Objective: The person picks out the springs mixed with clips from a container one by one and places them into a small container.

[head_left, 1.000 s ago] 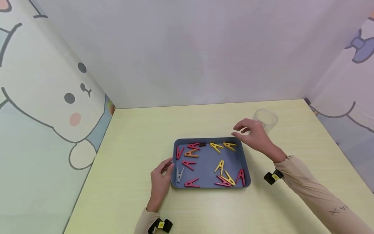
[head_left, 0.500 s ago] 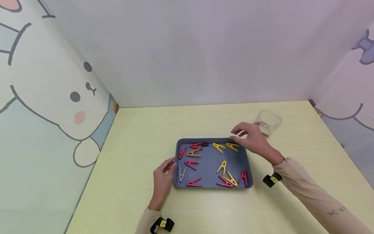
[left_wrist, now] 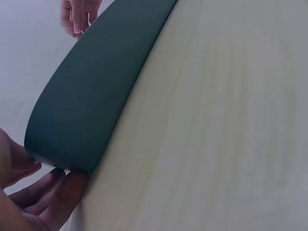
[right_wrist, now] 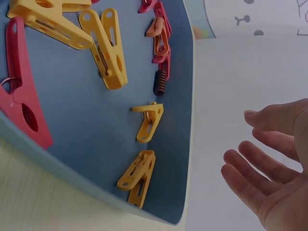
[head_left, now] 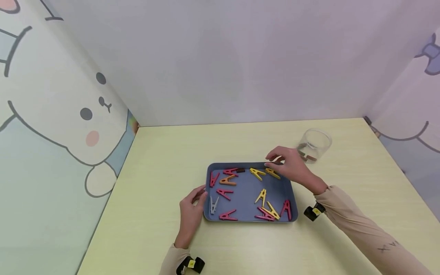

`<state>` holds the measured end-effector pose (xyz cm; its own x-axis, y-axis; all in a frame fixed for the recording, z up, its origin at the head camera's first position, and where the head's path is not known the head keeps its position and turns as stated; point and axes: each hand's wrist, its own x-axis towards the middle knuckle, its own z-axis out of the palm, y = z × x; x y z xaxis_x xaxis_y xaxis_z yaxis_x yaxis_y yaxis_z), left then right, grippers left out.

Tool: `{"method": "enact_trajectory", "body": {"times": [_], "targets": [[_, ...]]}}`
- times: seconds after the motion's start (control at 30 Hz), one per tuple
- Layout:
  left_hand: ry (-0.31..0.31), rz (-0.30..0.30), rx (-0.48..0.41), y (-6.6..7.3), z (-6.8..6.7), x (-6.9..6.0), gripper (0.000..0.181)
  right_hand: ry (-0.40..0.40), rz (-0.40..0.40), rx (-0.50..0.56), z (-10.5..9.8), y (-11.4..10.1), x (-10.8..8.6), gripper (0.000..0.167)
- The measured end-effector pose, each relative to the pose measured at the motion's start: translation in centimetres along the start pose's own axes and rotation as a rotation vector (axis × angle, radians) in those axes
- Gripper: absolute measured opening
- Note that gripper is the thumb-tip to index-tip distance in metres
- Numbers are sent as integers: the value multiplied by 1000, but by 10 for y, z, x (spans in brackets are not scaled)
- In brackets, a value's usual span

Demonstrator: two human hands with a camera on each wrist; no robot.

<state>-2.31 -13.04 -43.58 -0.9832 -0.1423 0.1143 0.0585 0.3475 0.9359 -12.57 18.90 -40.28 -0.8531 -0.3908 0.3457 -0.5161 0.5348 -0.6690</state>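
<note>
A blue-grey tray holds several plastic clips: red, yellow, one orange clip and one grey clip. A small dark ribbed piece lies by its far wall. My left hand touches the tray's left end; in the left wrist view its fingertips rest against the outer wall. Over the far right corner hovers my right hand, fingers curved and thumb apart from them. Nothing shows between those fingers in the right wrist view. Under this hand lies a yellow clip, partly covered.
Behind the right hand a clear round container stands on the pale wooden table; small dark and reddish pieces show at its bottom. A white wall closes off the back, with printed cartoon panels at both sides.
The right hand has moved left and slightly nearer, from beside the container to over the tray's far right rim. More of the container is visible. The left hand stays at the tray's end.
</note>
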Motion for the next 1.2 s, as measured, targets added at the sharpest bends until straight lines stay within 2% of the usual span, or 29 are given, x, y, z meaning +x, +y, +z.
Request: {"method": "enact_trajectory", "body": {"times": [0.57, 0.9, 1.07, 1.17, 1.2], "targets": [[-2, -12, 3, 0, 0, 0, 25, -65, -23, 34, 17, 1, 3, 19], [-3, -31, -7, -3, 1, 0, 26, -119, 38, 59, 25, -3, 10, 17], [-3, -32, -11, -3, 1, -1, 26, -140, 39, 62, 33, -2, 12, 16], [-1, -21, -11, -6, 1, 0, 25, -148, 27, 69, 37, -2, 13, 16], [2, -15, -12, -11, 2, 1, 25, -150, 24, 72, 38, -2, 14, 16]]}}
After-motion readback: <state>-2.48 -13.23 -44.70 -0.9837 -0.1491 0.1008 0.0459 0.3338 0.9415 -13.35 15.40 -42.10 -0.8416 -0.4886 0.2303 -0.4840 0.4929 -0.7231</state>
